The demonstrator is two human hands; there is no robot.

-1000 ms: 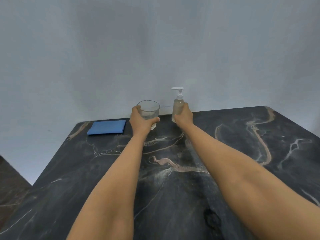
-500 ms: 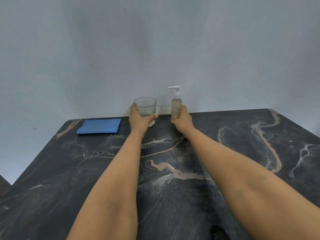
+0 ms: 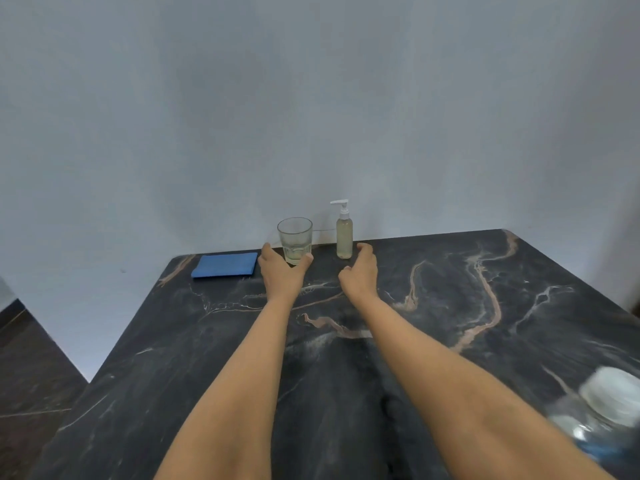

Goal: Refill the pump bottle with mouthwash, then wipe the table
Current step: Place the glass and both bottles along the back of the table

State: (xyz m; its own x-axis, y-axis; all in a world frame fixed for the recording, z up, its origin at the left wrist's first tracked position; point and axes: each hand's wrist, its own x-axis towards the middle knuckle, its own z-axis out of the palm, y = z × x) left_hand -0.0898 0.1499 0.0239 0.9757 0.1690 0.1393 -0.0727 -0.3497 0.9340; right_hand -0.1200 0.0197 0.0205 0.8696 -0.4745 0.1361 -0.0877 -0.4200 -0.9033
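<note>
A clear pump bottle (image 3: 344, 239) with a white pump head and pale liquid stands at the table's far edge by the wall. Left of it stands a drinking glass (image 3: 294, 239) with a little liquid at the bottom. My left hand (image 3: 280, 271) lies just in front of the glass, its thumb and fingers spread to either side of the base without gripping it. My right hand (image 3: 360, 271) hovers in front of and just right of the pump bottle, fingers loosely curved and holding nothing. A folded blue cloth (image 3: 225, 265) lies at the far left.
The dark marble table (image 3: 450, 289) has a pale wall behind it. A blurred clear bottle with a white cap (image 3: 606, 407) stands at the near right corner, close to my right forearm. Dark floor shows past the table's left edge.
Both hands have let go, the left of the glass and the right of the pump bottle, and drawn back a little. Glass and bottle stay standing by the wall.
</note>
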